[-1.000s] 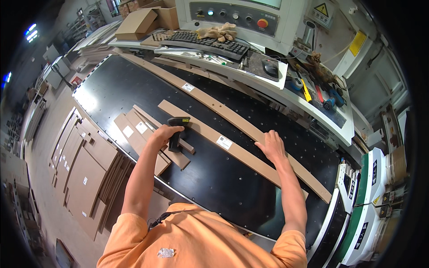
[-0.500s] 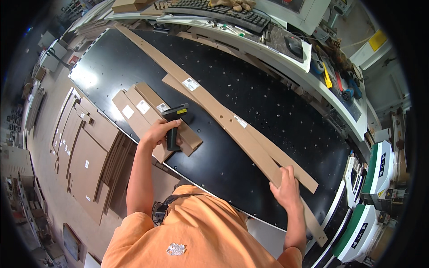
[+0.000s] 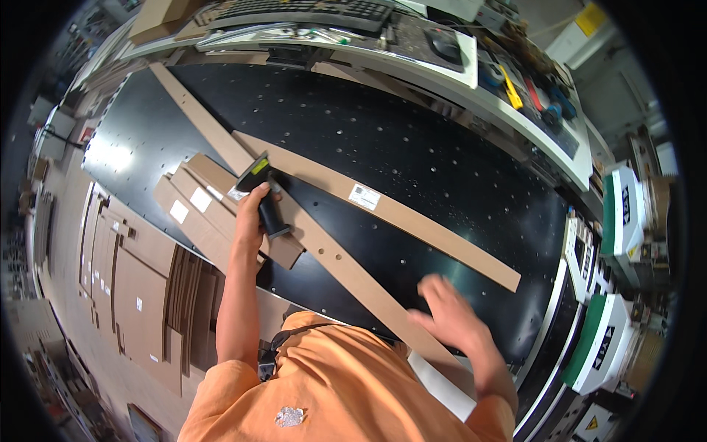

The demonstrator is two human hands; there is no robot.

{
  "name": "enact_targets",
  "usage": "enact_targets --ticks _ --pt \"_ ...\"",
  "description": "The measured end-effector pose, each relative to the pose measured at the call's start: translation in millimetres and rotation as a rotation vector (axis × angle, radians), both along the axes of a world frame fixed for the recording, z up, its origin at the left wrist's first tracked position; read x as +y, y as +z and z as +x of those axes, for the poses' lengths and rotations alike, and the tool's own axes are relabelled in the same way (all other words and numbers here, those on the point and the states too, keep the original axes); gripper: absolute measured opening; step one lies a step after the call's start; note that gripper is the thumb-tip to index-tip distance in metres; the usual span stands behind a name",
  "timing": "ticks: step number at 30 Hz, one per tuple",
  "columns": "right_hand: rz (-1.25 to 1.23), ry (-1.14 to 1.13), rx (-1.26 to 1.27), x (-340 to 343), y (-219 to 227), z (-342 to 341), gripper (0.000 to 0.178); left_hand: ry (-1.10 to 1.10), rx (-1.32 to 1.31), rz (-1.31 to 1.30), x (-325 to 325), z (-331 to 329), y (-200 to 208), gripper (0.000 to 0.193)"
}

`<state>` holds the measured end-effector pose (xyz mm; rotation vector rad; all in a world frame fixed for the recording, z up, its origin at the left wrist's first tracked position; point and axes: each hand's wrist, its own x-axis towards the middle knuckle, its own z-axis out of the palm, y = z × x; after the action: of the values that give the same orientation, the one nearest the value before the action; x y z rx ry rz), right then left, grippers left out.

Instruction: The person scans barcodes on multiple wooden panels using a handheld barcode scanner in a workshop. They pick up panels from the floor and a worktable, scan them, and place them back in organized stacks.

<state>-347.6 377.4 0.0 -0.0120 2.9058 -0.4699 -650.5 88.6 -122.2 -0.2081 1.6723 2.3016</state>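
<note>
My left hand (image 3: 254, 210) is closed round the handle of a black handheld barcode scanner (image 3: 274, 217), whose head is over a long narrow brown board (image 3: 353, 283). That board has paired holes and lies slantwise, its near end passing over the table's front edge. Slightly blurred, my right hand (image 3: 451, 317) is open beside the near part of this board, thumb and fingers apart. Beyond it a second long board (image 3: 434, 232) with a white label lies on the black table (image 3: 442, 169). Several shorter labelled boards (image 3: 193, 214) lie at the left, partly under the long board and my hand.
Stacks of brown panels (image 3: 136, 287) stand left of the table. Along the far side runs a white-edged bench (image 3: 530, 140) with a keyboard (image 3: 302, 18), a mouse (image 3: 444, 44) and a yellow-handled tool (image 3: 509, 87). Green-and-white machine units (image 3: 596, 346) flank the right end.
My right hand has let go of the holed board. That board has shifted toward me and left, apart from the second one. The scanner has turned and its head now covers part of the holed board.
</note>
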Motion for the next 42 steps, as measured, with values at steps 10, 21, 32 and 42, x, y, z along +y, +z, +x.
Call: enact_targets --ticks 10,21,32,42 --pt "0.216 -0.055 0.648 15 -88 -160 0.062 0.144 0.039 0.072 2 6 -23 0.04" --pt "0.199 -0.038 0.734 73 -66 -165 0.057 0.122 -0.035 0.068 -25 -24 -15 0.035" --pt "0.177 -1.119 0.889 194 -68 -210 0.059 0.08 -0.03 0.045 -25 -32 -15 0.036" --pt "0.122 -1.213 1.051 272 -58 -252 0.049 0.104 -0.018 -0.002 -22 -30 1 0.038"
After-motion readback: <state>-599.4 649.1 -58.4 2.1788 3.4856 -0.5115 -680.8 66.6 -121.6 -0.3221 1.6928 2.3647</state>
